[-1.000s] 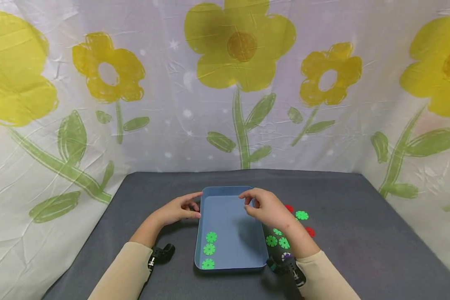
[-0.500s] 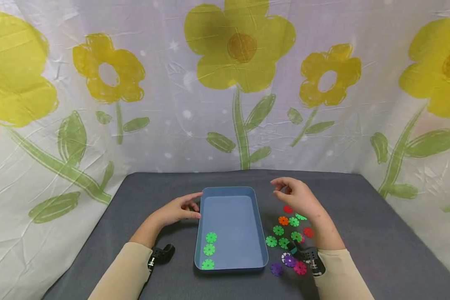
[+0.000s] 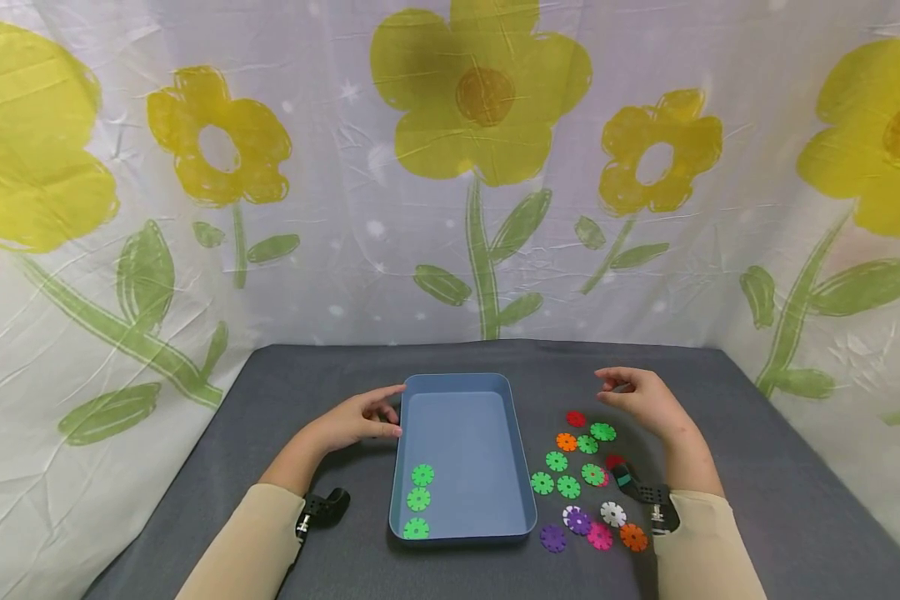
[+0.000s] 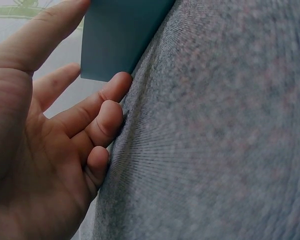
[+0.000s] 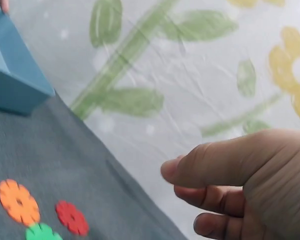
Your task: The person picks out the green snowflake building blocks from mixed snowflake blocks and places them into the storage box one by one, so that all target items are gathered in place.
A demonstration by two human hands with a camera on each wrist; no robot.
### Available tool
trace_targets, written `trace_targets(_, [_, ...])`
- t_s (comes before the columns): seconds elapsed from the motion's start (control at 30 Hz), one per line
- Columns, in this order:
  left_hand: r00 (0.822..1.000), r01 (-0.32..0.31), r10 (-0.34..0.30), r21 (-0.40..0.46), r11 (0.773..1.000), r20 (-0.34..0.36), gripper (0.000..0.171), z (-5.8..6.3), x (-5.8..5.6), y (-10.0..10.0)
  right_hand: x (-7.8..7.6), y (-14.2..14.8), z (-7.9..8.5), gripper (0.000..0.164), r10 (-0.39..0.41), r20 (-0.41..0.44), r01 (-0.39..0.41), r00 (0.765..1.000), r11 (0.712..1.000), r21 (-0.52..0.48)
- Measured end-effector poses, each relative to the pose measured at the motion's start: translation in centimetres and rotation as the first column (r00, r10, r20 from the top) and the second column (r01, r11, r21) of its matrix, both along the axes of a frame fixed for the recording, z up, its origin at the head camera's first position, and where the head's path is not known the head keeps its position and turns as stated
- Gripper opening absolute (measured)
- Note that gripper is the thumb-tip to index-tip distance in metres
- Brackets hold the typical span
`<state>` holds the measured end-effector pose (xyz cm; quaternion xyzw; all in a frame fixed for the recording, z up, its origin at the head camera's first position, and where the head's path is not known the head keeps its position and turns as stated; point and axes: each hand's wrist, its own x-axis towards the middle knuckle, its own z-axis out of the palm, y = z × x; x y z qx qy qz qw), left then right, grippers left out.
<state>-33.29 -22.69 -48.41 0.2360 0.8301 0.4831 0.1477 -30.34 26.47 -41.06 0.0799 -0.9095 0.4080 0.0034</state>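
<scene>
Grey cloth (image 3: 757,467) with bright discs (image 3: 593,474) below and mostly left of the right hand (image 3: 651,402), fingertips narrowly parted.

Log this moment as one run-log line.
left grip: at left rim of blue rectangular plastic-looking tray | right grip: raised, nothing visibly held | tray: three green round notched discs | right of tray: mixed-colour notched discs

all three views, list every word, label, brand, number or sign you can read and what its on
None can be read in any view.
Blue tray, notched discs, flowered backdrop: no lettering shows.
Left wrist device, right wrist device: small pale marks, too small to tell whether they are lettering.
</scene>
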Motion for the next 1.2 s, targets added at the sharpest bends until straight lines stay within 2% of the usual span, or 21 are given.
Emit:
trace_targets(0.17, [1.000,0.002,-0.002,-0.001,1.000,0.000,0.084,0.2,0.1,0.1,0.2,1.4,-1.0,0.044,-0.032,0.061,0.030,0.998,0.999,0.030])
trace_targets(0.3, [1.000,0.004,-0.004,0.002,1.000,0.006,0.084,0.4,0.2,0.2,0.1,2.4,-2.1,0.044,-0.024,0.112,0.021,0.993,0.999,0.032])
trace_targets(0.47, [1.000,0.002,-0.002,-0.001,1.000,0.005,0.084,0.5,0.3,0.1,-0.2,3.5,-3.7,0.045,0.075,0.183,-0.075,0.980,0.997,-0.002])
trace_targets(0.6, [1.000,0.002,-0.002,-0.006,1.000,-0.001,0.084,0.5,0.2,0.1,-0.4,3.7,-4.7,0.045,0.134,0.197,-0.138,0.971,0.990,0.003])
trace_targets(0.93, [1.000,-0.007,0.007,-0.013,1.000,-0.003,0.083,0.2,0.1,0.0,-0.5,2.8,-4.9,0.033,0.061,0.214,-0.084,0.975,0.991,0.102])
trace_targets(1.2, [1.000,-0.011,0.011,-0.014,1.000,-0.003,0.082,0.0,0.1,0.0,-0.3,2.5,-4.8,0.029,0.029,0.242,-0.045,0.970,0.997,0.060])
